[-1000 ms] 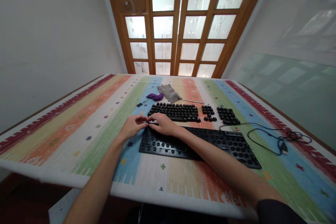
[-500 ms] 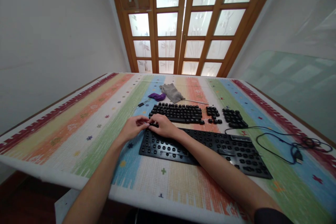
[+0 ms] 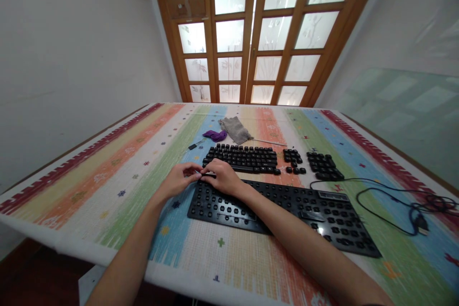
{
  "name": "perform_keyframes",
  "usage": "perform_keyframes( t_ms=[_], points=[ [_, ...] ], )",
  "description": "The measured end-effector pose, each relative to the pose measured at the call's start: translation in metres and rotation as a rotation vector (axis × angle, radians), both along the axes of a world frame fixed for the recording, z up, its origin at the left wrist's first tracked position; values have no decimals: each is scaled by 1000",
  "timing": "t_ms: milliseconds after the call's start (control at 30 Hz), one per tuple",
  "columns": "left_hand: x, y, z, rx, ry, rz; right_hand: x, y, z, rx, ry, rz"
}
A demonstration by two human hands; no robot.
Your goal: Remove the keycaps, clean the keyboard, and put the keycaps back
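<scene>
At the far left corner of a black keyboard base (image 3: 218,211), stripped of its keycaps, my two hands meet fingertip to fingertip. My left hand (image 3: 178,180) is pinched closed just off the corner. Over the top edge of the base, my right hand (image 3: 224,177) curls with its thumb and fingers together. Whatever small thing lies between the fingers is too hidden to name. Just beyond the hands, loose black keycaps (image 3: 247,158) lie grouped in rows, as on a keyboard. Smaller groups of arrow-side keycaps (image 3: 293,156) and number-pad keycaps (image 3: 325,167) lie to the right.
A black cable (image 3: 371,205) runs right from the base to a USB plug (image 3: 422,227). Behind the keycaps lie a grey cloth (image 3: 234,129), a purple bundle (image 3: 215,135), a small black tag (image 3: 192,147) and a thin rod (image 3: 270,143). A striped cloth covers the table (image 3: 143,201).
The view has shifted slightly. My hands stay at the same corner, with the fingers moving only a little; my left hand's fingertips sit slightly lower. The keyboard base and keycaps look unchanged.
</scene>
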State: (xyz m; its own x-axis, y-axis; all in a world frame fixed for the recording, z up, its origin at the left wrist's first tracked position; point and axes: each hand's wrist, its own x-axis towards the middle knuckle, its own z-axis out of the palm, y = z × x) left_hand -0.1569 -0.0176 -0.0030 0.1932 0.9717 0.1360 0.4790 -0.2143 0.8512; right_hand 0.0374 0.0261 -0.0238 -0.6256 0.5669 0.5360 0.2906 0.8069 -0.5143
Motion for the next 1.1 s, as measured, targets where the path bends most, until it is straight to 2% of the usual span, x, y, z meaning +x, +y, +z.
perform_keyframes(
  t_ms=[333, 667, 1100],
  points=[
    [-1, -1, 0, -10, 2, -36, -2, 1, -2, 2, -39, 3],
    [3, -2, 2, 35, 92, 14, 0, -3, -1, 51, -91, -30],
    [2, -1, -1, 58, 91, 35, 0, -7, 3, 36, -76, -43]
  ],
)
